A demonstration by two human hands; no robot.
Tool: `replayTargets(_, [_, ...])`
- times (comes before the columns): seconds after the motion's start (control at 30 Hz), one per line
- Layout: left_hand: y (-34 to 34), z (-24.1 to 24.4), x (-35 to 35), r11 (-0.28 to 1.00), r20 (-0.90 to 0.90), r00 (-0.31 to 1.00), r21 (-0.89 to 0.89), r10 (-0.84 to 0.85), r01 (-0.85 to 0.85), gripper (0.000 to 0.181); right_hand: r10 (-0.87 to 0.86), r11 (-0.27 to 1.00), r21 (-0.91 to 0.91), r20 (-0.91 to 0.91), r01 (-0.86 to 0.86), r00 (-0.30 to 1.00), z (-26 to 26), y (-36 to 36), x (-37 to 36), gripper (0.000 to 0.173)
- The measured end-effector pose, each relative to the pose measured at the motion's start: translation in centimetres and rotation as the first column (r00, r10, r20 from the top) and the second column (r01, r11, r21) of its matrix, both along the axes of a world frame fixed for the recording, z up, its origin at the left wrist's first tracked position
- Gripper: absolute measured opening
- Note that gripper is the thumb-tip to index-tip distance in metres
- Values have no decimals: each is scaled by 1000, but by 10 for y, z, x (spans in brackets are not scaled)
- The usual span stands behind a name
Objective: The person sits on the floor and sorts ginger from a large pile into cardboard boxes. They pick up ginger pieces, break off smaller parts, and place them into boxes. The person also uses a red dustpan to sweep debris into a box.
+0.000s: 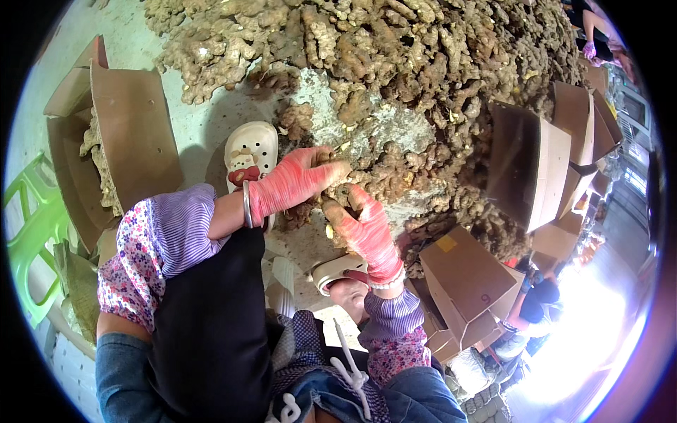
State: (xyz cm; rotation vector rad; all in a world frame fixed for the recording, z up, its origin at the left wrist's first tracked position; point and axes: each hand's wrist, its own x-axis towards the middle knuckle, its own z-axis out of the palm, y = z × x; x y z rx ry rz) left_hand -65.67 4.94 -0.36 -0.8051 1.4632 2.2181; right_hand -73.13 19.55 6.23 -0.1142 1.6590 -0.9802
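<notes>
Both my hands wear pinkish-red gloves with bare, soiled fingertips and meet over the floor near a large heap of ginger rhizomes. My left hand, with a metal bangle at the wrist, has its thumb and fingers closed on a ginger piece. Just below and to the right, my right hand grips the lower part of the same ginger between thumb and fingers. The fingers partly hide the piece, so its full outline cannot be told. Darker ginger pieces lie just beyond my hands.
An open cardboard box holding ginger stands at left, beside a green plastic stool. More cardboard boxes stand at right. A cream clog is near my left hand. Other people are at the lower right and upper right.
</notes>
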Motion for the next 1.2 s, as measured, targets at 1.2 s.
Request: replayTargets(1.2, [-6, 3, 7, 967, -99, 995, 254, 16, 10, 43, -305, 928, -254, -105, 271, 947, -17, 38, -7, 44])
